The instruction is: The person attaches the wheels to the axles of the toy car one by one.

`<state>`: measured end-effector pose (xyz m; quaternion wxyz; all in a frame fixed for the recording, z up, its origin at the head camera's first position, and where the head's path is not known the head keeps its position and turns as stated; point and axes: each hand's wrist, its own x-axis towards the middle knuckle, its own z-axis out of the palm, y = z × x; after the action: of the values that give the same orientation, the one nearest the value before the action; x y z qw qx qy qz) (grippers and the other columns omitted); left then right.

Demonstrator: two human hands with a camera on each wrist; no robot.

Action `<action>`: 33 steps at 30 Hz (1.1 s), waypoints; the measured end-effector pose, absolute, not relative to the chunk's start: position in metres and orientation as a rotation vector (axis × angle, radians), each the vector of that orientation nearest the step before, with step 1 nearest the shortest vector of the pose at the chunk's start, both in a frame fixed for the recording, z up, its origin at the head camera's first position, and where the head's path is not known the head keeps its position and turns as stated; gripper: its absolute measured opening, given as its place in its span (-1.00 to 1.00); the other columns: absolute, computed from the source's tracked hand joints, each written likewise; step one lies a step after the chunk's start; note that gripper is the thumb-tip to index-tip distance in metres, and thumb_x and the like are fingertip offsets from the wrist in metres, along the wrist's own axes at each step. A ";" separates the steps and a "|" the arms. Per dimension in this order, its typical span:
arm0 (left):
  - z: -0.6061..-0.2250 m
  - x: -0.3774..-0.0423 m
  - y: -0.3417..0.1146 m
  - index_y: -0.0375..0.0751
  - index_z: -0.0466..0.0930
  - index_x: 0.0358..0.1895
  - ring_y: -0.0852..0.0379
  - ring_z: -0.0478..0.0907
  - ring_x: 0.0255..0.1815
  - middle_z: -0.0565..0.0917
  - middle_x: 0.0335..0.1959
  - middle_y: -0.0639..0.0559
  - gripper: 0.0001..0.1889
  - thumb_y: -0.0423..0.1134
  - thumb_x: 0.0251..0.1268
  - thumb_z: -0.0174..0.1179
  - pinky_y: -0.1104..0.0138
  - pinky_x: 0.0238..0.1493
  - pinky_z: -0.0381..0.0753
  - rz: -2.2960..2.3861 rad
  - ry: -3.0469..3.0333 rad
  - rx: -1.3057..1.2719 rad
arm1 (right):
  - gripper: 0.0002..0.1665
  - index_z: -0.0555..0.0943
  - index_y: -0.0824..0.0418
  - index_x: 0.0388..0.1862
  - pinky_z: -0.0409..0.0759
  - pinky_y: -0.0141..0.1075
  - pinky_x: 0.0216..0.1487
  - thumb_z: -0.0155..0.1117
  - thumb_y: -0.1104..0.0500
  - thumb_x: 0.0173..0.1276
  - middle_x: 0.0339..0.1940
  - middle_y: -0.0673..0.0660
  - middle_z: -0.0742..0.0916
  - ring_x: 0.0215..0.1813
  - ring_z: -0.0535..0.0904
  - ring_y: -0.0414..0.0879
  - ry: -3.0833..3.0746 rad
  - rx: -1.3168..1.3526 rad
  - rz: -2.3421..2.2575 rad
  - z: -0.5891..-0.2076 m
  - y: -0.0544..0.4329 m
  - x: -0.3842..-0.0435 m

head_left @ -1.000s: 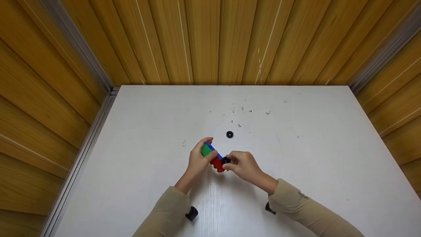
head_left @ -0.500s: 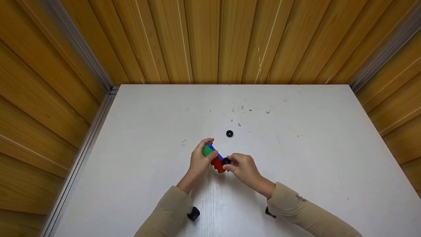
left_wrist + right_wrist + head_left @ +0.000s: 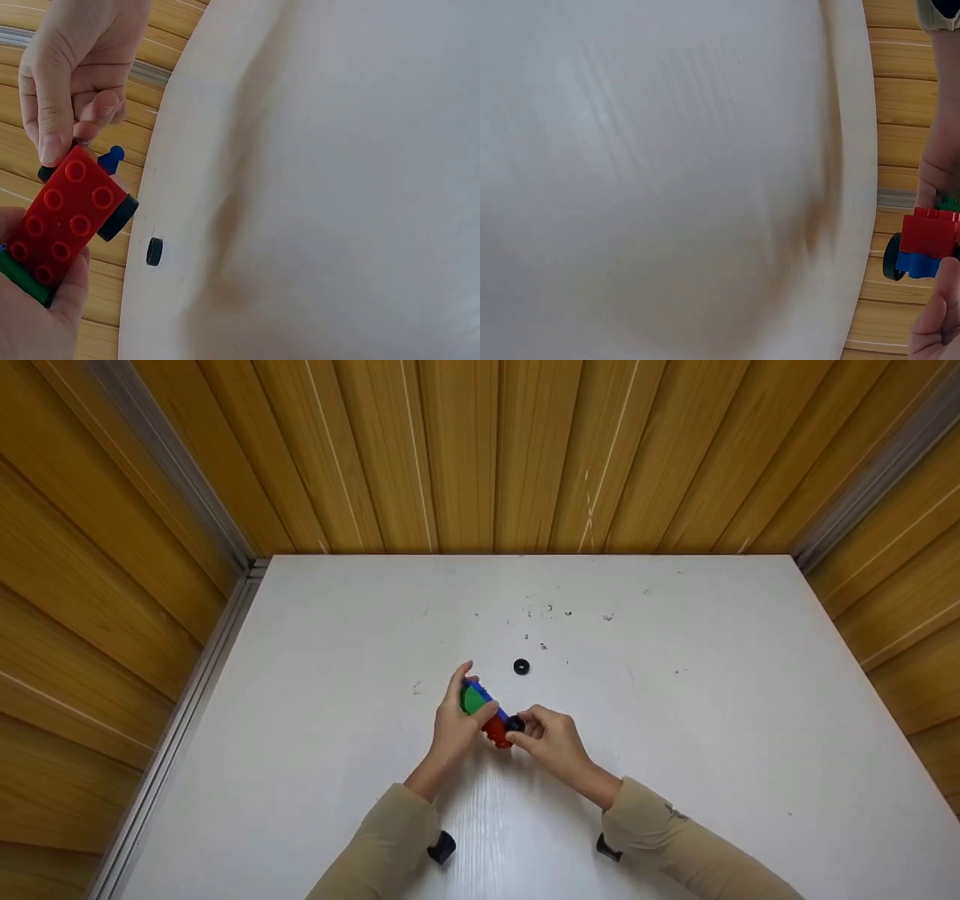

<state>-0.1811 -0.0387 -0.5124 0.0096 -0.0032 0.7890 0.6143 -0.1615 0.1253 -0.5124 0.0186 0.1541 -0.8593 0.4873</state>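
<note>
White tabletop point(image 3: 712, 720) (speckled with small dark marks point(image 3: 544, 646)), yellow-brown wood-look panels point(image 3: 465, 457) behind, grey metal rail point(image 3: 196, 697) alongside.

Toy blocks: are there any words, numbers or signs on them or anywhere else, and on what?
None can be read, not on the red block, green block or loose black wheel.
Dark mark on the right sleeve: too small and blurred to read.

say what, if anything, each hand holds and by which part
The left hand holds a toy by its green end; the right hand pinches a black wheel at its edge.
</note>
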 end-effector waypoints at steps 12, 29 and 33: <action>-0.509 -0.181 -0.038 0.07 -0.11 0.35 -0.09 0.42 0.02 0.32 0.20 -0.26 -0.18 -0.13 0.06 0.21 0.20 -0.03 0.53 1.969 2.342 -0.176 | -0.73 0.53 0.27 -0.36 0.47 -0.48 -0.54 0.36 0.15 0.00 -0.59 0.05 0.58 -0.55 0.40 -0.28 -2.599 0.477 1.502 -0.511 0.122 -0.161; -0.513 -0.175 -0.038 0.15 -0.01 0.31 -0.02 0.46 -0.07 0.47 0.01 -0.22 -0.23 -0.04 0.04 0.21 0.22 -0.07 0.55 2.029 2.369 -0.139 | -0.69 0.52 0.25 -0.37 0.42 -0.52 -0.56 0.35 0.09 0.00 -0.61 0.04 0.57 -0.56 0.38 -0.31 -2.597 0.451 1.555 -0.509 0.116 -0.154; -0.515 -0.175 -0.038 0.14 0.01 0.31 -0.03 0.46 -0.03 0.46 0.05 -0.20 -0.24 0.01 0.04 0.20 0.19 -0.03 0.53 2.010 2.393 -0.130 | -0.69 0.52 0.25 -0.36 0.44 -0.51 -0.56 0.34 0.07 0.02 -0.61 0.03 0.56 -0.56 0.39 -0.31 -2.623 0.506 1.525 -0.510 0.116 -0.154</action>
<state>-0.1747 -0.0380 -0.5150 0.0068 -0.0416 0.7651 0.6425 -0.1542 0.1162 -0.5101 0.0328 0.1643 -0.8523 0.4955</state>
